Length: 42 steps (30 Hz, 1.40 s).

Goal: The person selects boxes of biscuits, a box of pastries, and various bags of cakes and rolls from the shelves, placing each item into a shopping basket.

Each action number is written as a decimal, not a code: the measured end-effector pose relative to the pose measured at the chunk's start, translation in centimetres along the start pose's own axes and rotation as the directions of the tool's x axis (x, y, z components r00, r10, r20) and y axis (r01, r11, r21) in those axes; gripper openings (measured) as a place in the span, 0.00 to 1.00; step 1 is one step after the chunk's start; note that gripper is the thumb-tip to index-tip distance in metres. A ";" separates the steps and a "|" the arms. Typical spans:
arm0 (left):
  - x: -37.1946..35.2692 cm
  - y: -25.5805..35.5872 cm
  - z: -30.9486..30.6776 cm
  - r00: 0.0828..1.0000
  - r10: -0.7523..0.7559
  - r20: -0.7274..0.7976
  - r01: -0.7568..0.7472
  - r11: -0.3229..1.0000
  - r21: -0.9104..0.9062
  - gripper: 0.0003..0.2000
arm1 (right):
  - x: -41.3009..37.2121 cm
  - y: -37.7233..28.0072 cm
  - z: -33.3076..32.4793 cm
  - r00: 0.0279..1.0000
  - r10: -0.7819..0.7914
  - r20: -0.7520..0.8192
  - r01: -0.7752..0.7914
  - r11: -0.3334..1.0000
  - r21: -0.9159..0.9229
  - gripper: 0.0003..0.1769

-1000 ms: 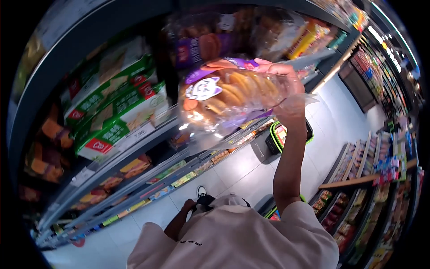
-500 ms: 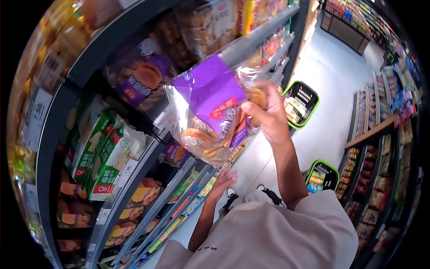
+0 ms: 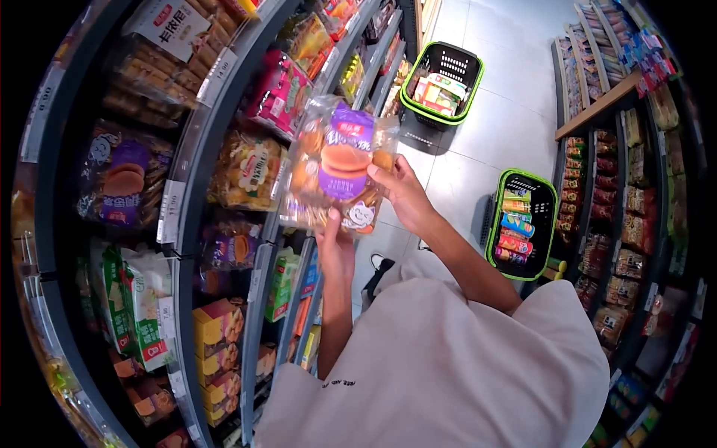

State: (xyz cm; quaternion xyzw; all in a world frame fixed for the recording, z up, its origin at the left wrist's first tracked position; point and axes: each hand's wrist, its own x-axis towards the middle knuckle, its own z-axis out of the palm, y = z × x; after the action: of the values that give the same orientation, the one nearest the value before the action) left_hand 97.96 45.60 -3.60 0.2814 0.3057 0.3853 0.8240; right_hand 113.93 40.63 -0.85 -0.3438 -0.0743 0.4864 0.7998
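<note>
A clear plastic bag of small round cakes (image 3: 342, 153) with a purple label faces me in front of the shelf. My right hand (image 3: 405, 198) grips its right side, the thumb lying on the front. At the lower edge, my left hand (image 3: 336, 254) pinches the bag with its thumb in front; the other fingers are mostly hidden behind it. A similar purple-labelled bag (image 3: 123, 179) sits on the shelf at the left.
Shelves of packaged snacks, with price tags (image 3: 171, 211), line the left side. A black basket with a green rim (image 3: 407, 97) holding packages stands farther up the aisle; another green-rimmed basket (image 3: 553, 224) with colourful tubes is nearer. More stocked shelves (image 3: 590, 224) run along the right.
My left hand has risen from below and taken hold of the bag's lower edge. The bag has turned upright with its front toward me, and the view has shifted.
</note>
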 end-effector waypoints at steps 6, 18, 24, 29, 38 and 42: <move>0.9 -2.7 6.2 0.996 0.092 -0.020 -0.085 0.972 0.219 0.19 | -0.4 -0.1 -3.9 0.970 0.219 0.110 -0.226 0.972 0.060 0.23; 10.0 -10.0 3.1 0.826 -0.564 0.007 0.544 0.799 0.258 0.19 | 7.0 -2.8 -11.7 0.958 0.116 -0.261 -0.172 0.964 -0.202 0.26; 17.5 -14.0 0.5 0.760 -0.650 -0.005 0.551 0.639 0.537 0.16 | 15.3 -4.6 -17.8 0.858 -0.066 -0.509 -0.216 0.853 -0.475 0.28; 23.7 -15.3 0.6 0.861 -0.508 0.015 0.226 0.408 0.885 0.15 | 22.6 -5.1 -24.5 0.761 -0.257 -0.595 -0.207 0.774 -0.599 0.21; 28.9 -14.1 4.3 0.786 -0.606 0.121 -0.048 0.135 0.990 0.19 | 34.7 -6.9 -36.8 0.681 -0.274 -0.679 -0.324 0.719 -0.616 0.12; 30.6 -14.9 4.4 0.829 -0.548 0.111 -0.028 0.158 0.987 0.17 | 39.6 -9.3 -39.6 0.600 -0.264 -0.756 -0.497 0.617 -0.610 0.25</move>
State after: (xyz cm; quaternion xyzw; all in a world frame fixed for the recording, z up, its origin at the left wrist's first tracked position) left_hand 123.83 61.14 -19.92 0.7521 0.3222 -0.1240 0.5614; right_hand 159.03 51.83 -33.39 -0.8344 0.1104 0.2571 0.4748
